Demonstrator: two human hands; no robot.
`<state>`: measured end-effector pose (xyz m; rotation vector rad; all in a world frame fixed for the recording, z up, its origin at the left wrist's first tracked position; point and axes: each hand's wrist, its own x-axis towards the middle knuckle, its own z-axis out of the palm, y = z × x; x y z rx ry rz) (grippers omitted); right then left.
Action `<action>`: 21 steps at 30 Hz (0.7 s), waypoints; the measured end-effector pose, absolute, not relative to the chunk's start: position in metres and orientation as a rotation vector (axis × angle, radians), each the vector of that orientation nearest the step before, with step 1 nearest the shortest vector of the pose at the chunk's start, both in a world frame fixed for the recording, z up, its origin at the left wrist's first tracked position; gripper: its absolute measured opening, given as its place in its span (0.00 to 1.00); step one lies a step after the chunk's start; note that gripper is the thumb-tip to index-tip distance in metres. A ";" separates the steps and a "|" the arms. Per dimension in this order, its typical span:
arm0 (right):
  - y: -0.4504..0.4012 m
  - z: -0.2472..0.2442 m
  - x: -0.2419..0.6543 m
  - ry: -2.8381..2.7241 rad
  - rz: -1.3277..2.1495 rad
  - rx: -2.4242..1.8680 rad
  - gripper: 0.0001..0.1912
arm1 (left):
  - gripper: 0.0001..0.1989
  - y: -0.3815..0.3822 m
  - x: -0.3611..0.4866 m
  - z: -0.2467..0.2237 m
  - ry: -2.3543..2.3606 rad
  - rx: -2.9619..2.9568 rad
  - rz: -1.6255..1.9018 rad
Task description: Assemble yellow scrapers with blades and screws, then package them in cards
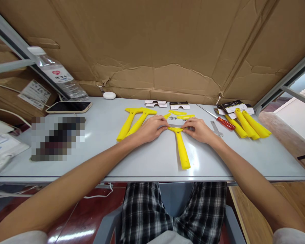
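Head view: the left hand [156, 126] and right hand [197, 129] pinch opposite ends of a metal blade [176, 125] at the head of a yellow scraper [183, 149], which lies on the table [147, 164] between them, its handle pointing toward the person. Screws [173, 118] and yellow caps [178, 112] lie just beyond the blade, with two handles [127, 123] near the left hand. Metal strips [215, 127], a screwdriver [225, 123] and a yellow bunch [246, 123] lie right of the right hand.
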<state>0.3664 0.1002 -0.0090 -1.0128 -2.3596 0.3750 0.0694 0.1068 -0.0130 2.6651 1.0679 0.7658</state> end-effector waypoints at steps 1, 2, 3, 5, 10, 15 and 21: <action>0.100 -0.009 0.367 -2.357 0.358 -1.021 0.09 | 0.13 0.107 0.069 -0.013 1.068 2.665 0.765; 0.100 -0.009 0.367 -2.353 0.334 -1.032 0.10 | 0.13 0.107 0.070 -0.013 1.068 2.664 0.766; 0.100 -0.009 0.368 -2.353 0.306 -1.041 0.11 | 0.13 0.107 0.070 -0.013 1.067 2.664 0.768; 0.101 -0.010 0.369 -2.370 0.260 -1.054 0.13 | 0.13 0.106 0.070 -0.013 1.065 2.661 0.772; 0.103 -0.013 0.371 -2.397 0.258 -1.057 0.12 | 0.13 0.105 0.070 -0.012 1.081 2.648 0.759; 0.104 -0.013 0.371 -2.381 0.285 -1.046 0.11 | 0.13 0.104 0.070 -0.012 1.090 2.629 0.767; 0.103 -0.014 0.372 -2.371 0.295 -1.055 0.11 | 0.14 0.104 0.070 -0.013 1.089 2.625 0.788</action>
